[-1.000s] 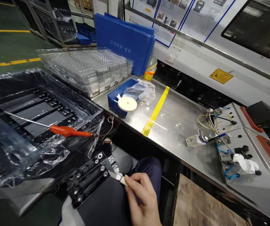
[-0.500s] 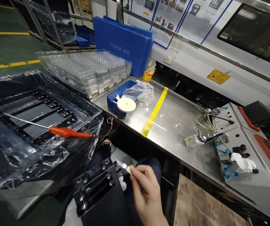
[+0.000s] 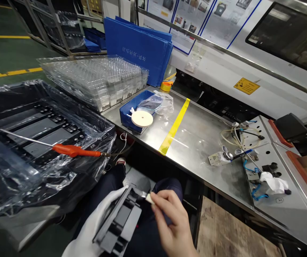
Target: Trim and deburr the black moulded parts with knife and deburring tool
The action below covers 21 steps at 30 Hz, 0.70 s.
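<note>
Gloved left hand [image 3: 93, 228] palm up, fingers curled in a grip, bare right hand [image 3: 173, 228] fingers pinched

Low in front of me my left hand [image 3: 94, 225] grips a plastic part [image 3: 120, 225], my right hand [image 3: 173, 225] just right of it. A steel bench [image 3: 196, 142] stretches behind, a bin [image 3: 132, 109] on its left end, lined crate [image 3: 35, 132] further left.

Left hand [image 3: 94, 225] in white glove; right hand [image 3: 173, 228] bare, no sleeve visible; dark navy trousers [image 3: 166, 185].
</note>
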Each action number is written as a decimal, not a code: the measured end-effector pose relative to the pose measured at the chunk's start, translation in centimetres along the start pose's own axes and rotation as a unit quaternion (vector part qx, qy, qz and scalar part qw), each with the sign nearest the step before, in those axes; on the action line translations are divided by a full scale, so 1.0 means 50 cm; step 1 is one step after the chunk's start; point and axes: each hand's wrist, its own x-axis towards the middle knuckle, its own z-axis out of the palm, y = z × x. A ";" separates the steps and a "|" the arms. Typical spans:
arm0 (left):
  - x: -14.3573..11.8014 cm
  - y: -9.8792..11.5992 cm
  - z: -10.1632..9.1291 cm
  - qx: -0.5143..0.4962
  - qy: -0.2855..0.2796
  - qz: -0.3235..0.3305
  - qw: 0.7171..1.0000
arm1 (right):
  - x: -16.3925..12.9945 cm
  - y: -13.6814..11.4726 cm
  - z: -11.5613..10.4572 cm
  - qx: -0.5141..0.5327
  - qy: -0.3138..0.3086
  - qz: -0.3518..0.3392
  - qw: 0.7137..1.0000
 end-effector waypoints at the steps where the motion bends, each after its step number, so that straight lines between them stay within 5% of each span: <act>1: 0.009 0.006 -0.004 0.013 -0.015 0.015 1.000 | 0.000 -0.002 -0.002 -0.003 -0.012 0.001 1.000; 6: 0.029 0.014 -0.020 0.161 -0.007 0.097 0.982 | -0.003 -0.009 -0.006 -0.009 -0.009 0.023 1.000; 9: 0.027 0.020 -0.024 0.164 0.005 0.099 0.981 | -0.005 -0.008 -0.009 0.012 -0.035 0.018 0.999; 15: 0.041 0.070 -0.018 -0.032 0.055 -0.105 0.992 | 0.009 0.012 -0.014 0.098 -0.048 0.160 0.981; 18: 0.056 0.102 -0.016 -0.058 0.038 -0.123 0.990 | 0.016 0.014 -0.004 0.220 -0.103 0.266 0.933; 21: 0.061 0.118 -0.020 -0.079 0.011 -0.140 0.987 | 0.019 0.010 0.012 0.284 -0.150 0.283 0.903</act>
